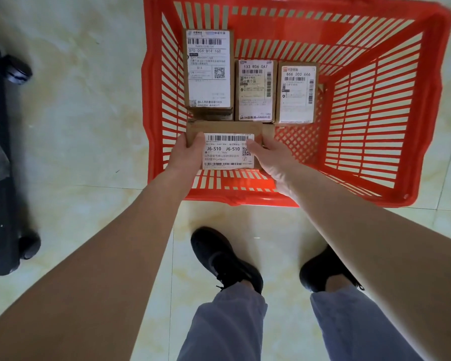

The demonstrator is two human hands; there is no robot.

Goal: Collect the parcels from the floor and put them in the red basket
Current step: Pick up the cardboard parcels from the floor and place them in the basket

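Red basket (425, 105): 3 parcels (255, 89) inside; both hands' fingers (193, 142) gripping J6-S10 parcel (228, 151).

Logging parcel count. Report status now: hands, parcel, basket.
Both hands, left and right, grip J6-S10 parcel inside red basket. Three parcels already down beyond it. Nothing in the way.

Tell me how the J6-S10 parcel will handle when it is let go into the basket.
The J6-S10 parcel looks like a stiff cardboard box, so it should probably keep its shape. The left hand and right hand grip its ends; flat-sided, it will likely lie steady, not roll.
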